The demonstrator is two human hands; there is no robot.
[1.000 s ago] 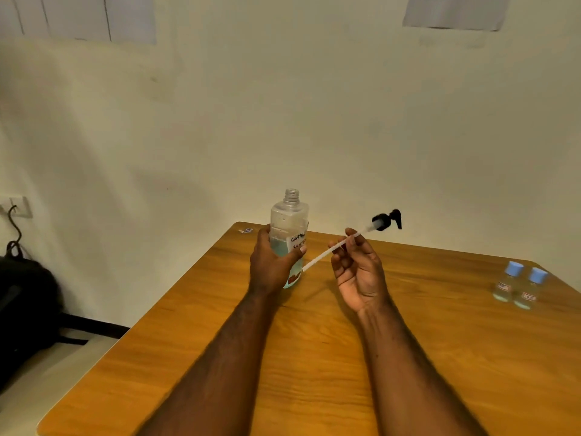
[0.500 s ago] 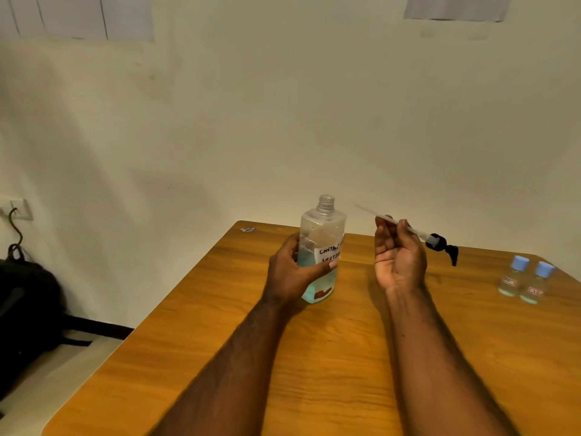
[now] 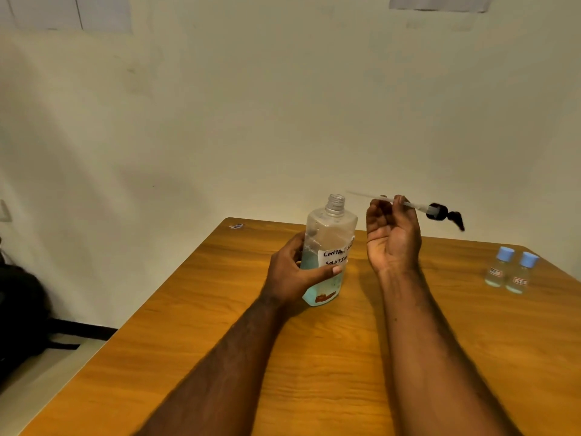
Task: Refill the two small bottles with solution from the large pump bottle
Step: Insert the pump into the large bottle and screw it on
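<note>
A brown wooden desk [image 3: 314, 357] is set against a plain, pale wall [image 3: 283, 105]. The big bottle [image 3: 327, 234] is stood upright on the desk, near the far edge. Its neck is open. Its lower part is filled with blue-green liquid, and a white label with hand-written words is stuck on it.

The big bottle is held round its middle by the left hand [image 3: 292, 275], with the fingers [image 3: 333, 269] curled round it. Just right of the big bottle, the right hand [image 3: 393, 237] is held up off the desk. The thin tube of the pump [image 3: 437, 211] is pinched in its fingers, and the black pump head is pointed away from the big bottle.

Well to the right of the big bottle, two small bottles [image 3: 500, 267] with blue caps are stood side by side.

High above the big bottle, paper sheets [image 3: 440, 3] are stuck on the wall. Far to the left of the big bottle, a black bag [image 3: 19, 303] is seen down on the pale floor [image 3: 31, 382].
</note>
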